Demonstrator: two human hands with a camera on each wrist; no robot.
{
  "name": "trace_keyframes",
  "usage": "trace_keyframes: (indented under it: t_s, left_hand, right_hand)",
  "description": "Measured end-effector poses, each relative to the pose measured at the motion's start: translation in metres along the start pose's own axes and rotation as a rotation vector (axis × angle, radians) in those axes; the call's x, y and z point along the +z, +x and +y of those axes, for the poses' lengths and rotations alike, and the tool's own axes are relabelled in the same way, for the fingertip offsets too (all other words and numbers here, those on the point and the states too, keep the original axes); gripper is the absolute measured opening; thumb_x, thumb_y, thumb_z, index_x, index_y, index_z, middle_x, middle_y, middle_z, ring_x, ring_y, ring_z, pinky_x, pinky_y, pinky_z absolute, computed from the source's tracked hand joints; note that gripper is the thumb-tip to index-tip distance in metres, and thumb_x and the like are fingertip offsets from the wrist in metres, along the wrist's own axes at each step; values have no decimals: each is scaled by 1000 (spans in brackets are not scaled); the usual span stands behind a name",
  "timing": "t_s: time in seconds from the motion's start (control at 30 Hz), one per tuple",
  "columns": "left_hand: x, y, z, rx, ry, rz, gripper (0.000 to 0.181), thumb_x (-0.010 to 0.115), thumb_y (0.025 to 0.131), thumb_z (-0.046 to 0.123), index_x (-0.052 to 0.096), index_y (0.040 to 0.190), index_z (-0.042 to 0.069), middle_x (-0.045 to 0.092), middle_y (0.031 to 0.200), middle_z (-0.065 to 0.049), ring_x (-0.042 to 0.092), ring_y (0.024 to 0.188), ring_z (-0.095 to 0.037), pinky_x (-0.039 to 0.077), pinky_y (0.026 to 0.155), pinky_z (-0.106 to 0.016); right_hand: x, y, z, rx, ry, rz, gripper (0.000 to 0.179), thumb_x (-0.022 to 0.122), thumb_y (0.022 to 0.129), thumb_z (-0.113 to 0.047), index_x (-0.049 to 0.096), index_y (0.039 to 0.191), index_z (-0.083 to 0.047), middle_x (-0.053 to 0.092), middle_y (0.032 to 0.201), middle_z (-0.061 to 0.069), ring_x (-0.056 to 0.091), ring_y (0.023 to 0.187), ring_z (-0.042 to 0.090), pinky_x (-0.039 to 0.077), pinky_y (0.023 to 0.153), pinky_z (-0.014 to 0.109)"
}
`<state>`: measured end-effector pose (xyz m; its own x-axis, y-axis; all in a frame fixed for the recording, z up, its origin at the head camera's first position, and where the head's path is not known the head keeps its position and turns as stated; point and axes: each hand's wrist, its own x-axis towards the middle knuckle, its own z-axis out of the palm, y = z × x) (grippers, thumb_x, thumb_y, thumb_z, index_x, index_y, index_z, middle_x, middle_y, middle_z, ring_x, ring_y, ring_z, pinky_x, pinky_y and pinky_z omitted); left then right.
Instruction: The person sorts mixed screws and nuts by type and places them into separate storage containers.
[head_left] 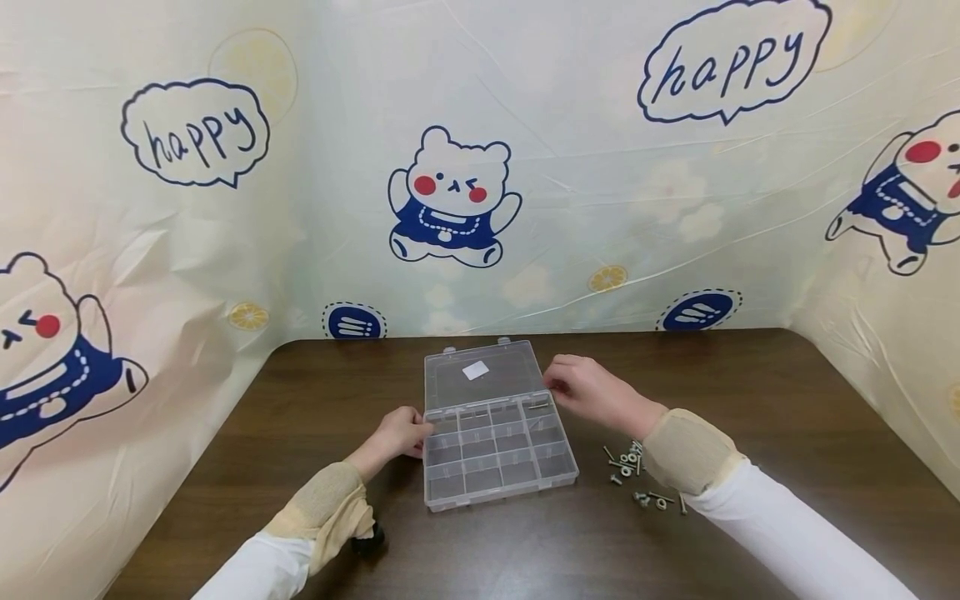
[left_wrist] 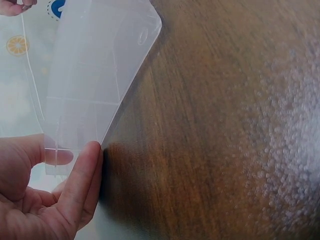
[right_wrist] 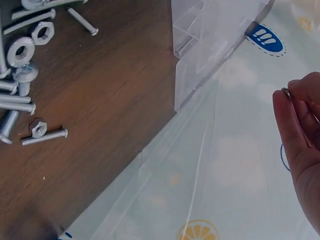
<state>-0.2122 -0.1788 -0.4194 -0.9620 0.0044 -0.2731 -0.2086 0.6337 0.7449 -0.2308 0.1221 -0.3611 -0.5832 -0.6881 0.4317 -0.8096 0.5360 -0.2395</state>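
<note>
A clear plastic compartment box [head_left: 501, 481] lies on the table with its lid folded back. My left hand [head_left: 403, 432] grips the box's left wall; in the left wrist view, the thumb lies on one side and the fingers [left_wrist: 82, 180] on the other. Over the box's far right corner, my right hand [head_left: 588, 387] pinches a small metal piece [right_wrist: 286, 92] between thumb and fingertips; too little shows to tell its kind. Thin screws [head_left: 538, 406] lie in the far right compartment. Loose bolts, nuts and washers [head_left: 632, 457] are scattered right of the box.
A small white label [head_left: 476, 370] is on the open lid. The brown wooden table [head_left: 300, 400] meets a printed cloth backdrop [head_left: 570, 250] at its far edge. Near my left sleeve sits a small black object [head_left: 369, 540], partly hidden.
</note>
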Motion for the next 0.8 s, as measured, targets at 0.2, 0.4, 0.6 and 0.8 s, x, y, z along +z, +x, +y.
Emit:
trace_keyframes:
  t_s: [0.2, 0.4, 0.6, 0.8]
  left_hand:
    - [-1, 0, 0, -4, -10, -2, 15, 53, 80, 5, 45, 67, 2, 51, 69, -10, 55, 57, -14, 57, 53, -27]
    - [-1, -1, 0, -3, -26, -3, 15, 53, 79, 4, 45, 67, 2, 50, 68, -9, 55, 56, -13, 57, 52, -27]
    - [0, -3, 1, -6, -42, -3, 13, 53, 78, 4, 45, 68, 1, 50, 68, -10, 54, 55, -13, 57, 52, -27]
    - [0, -2, 1, -8, -37, -6, 11, 54, 80, 4, 46, 74, -1, 51, 71, -12, 55, 56, -14, 57, 53, -28]
  right_hand:
    - [10, 4, 4, -20, 10, -7, 13, 61, 73, 7, 63, 80, -3, 58, 78, 4, 55, 70, 13, 51, 60, 22]
    - [16, 5, 6, 3, 1, -28, 13, 61, 74, 7, 64, 82, -2, 58, 79, 4, 57, 72, 14, 52, 61, 22]
    - [16, 3, 7, 43, -8, -79, 13, 60, 77, 5, 66, 86, -3, 59, 82, 3, 58, 75, 13, 53, 65, 24]
    - [9, -2, 6, 61, -37, -139, 10, 62, 78, 2, 67, 85, -4, 58, 79, 1, 57, 72, 12, 53, 64, 23]
